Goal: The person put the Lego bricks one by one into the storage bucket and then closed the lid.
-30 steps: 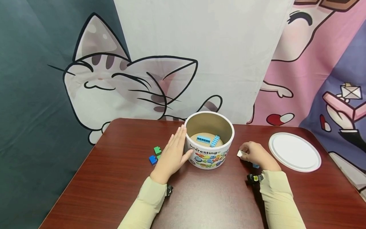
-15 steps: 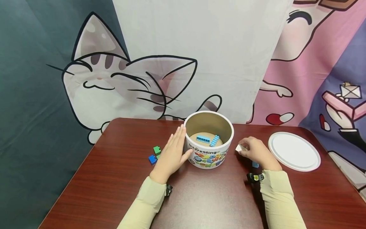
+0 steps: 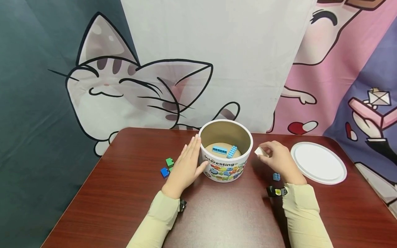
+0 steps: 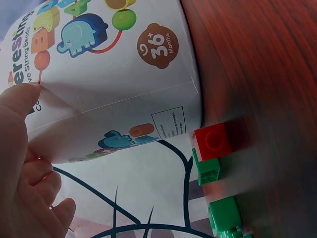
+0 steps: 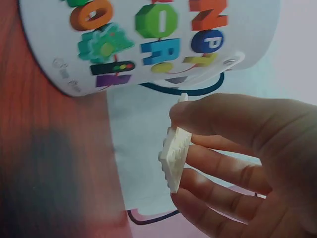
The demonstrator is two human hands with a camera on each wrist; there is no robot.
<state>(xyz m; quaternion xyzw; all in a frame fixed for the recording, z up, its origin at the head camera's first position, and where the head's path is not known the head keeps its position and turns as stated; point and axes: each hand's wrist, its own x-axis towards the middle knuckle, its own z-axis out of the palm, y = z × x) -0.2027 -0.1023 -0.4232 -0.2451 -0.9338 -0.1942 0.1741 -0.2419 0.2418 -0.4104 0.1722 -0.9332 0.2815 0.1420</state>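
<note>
My left hand (image 3: pixel 183 168) rests with straight fingers against the left side of a white printed bucket (image 3: pixel 224 170). Inside it lie two light-blue building bricks (image 3: pixel 219 150), on the bottom. Right of the bucket, my right hand (image 3: pixel 277 160) pinches a white building brick (image 5: pixel 174 158) between thumb and fingers, raised off the table. The right wrist view shows its studs facing left, beside the bucket wall. Under my right hand a small blue brick (image 3: pixel 276 176) sits on the table.
A round white lid (image 3: pixel 318 162) lies at the right. Left of the bucket are a green brick (image 3: pixel 169 162), a dark-blue brick (image 3: pixel 165 172) and, in the left wrist view, a red brick (image 4: pixel 213 141). A cartoon cloth hangs behind the table (image 3: pixel 108 193).
My right hand has risen and moved slightly away from me with the white building brick, uncovering more of the small blue brick. The left hand has stayed against the bucket.
</note>
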